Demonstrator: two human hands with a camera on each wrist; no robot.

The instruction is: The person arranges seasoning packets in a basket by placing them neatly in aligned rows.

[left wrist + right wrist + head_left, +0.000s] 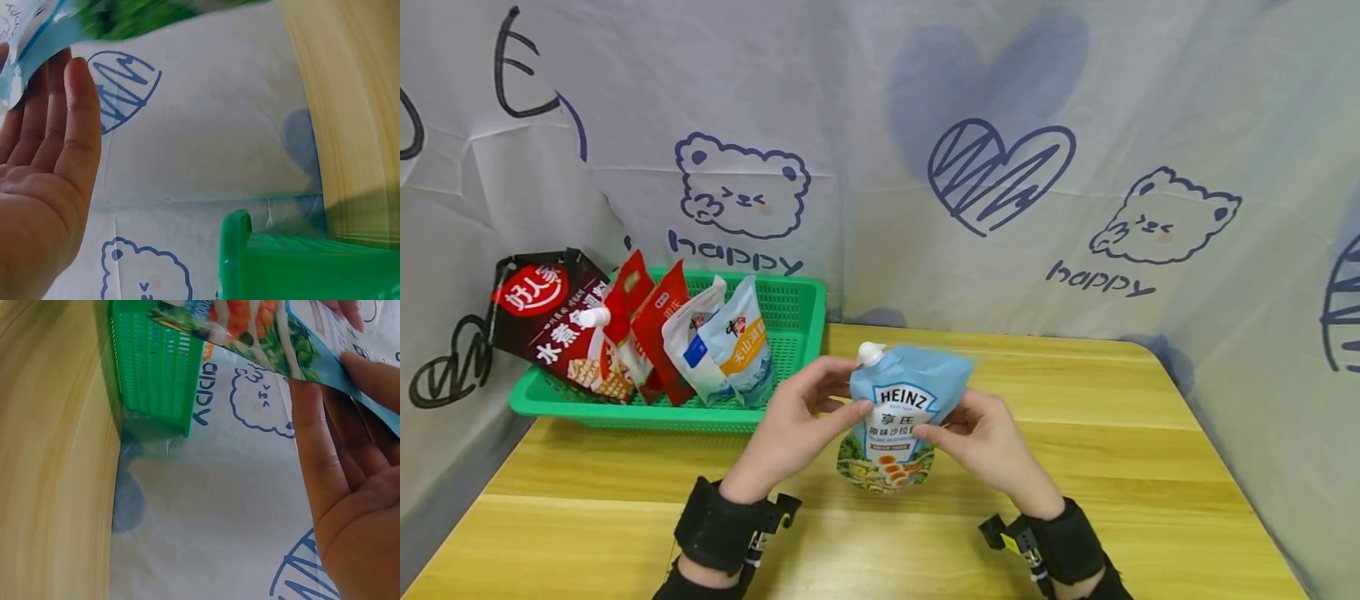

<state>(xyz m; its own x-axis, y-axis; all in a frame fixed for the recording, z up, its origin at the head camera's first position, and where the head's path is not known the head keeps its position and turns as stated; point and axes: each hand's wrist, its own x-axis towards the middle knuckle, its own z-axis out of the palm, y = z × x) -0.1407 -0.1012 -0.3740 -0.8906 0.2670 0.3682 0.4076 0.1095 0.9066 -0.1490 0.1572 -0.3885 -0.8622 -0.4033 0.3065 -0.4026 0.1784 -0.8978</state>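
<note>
A light blue Heinz salad dressing pouch (901, 417) with a white screw cap is held up above the table, its printed front facing me. My left hand (805, 421) grips its left edge, thumb on the front and fingers behind. At the opposite edge my right hand (988, 437) pinches it the same way, thumb near the lettering. In the left wrist view the fingers of the left hand (47, 162) lie against the pouch's back. The right wrist view shows the right hand (356, 481) with its thumb on one face and fingers under the other.
A green plastic basket (662, 421) stands at the back left of the wooden table (1075, 517). Several pouches lean in it: a dark red one (550, 308), red ones (662, 321) and pale blue and white ones (745, 342). A printed cloth (880, 208) hangs behind.
</note>
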